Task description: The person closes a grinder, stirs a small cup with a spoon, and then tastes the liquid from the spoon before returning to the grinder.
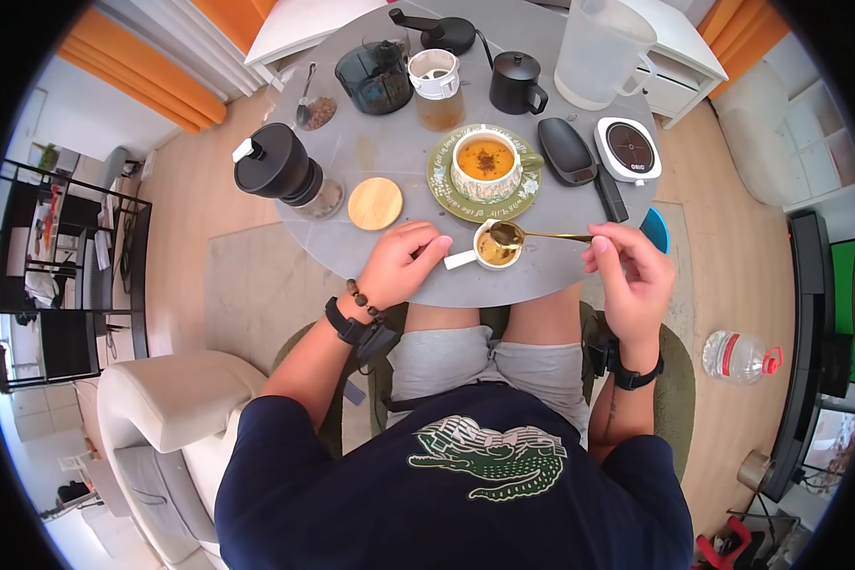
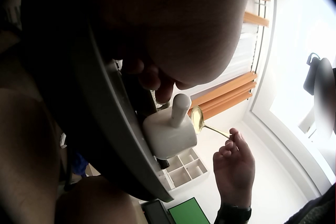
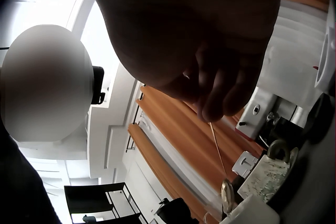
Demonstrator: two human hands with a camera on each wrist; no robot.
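So a gold spoon (image 1: pixel 509 235) is pinched by the right hand (image 1: pixel 634 275) over a small white cup (image 2: pixel 168 136), while the left hand (image 1: pixel 404 258) is parked, loosely curled, near the cup's handle (image 1: pixel 461 259).

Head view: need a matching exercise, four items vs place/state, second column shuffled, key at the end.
Things:
1. gold spoon
2. green plate
3. round wooden disc
4. small white cup

Places and states:
A. under the patterned cup
B. handle pointing toward the left hand
C. pinched by the right hand
D. pale tan, lying to the left of the patterned cup

Pairs: 1-C, 2-A, 3-D, 4-B
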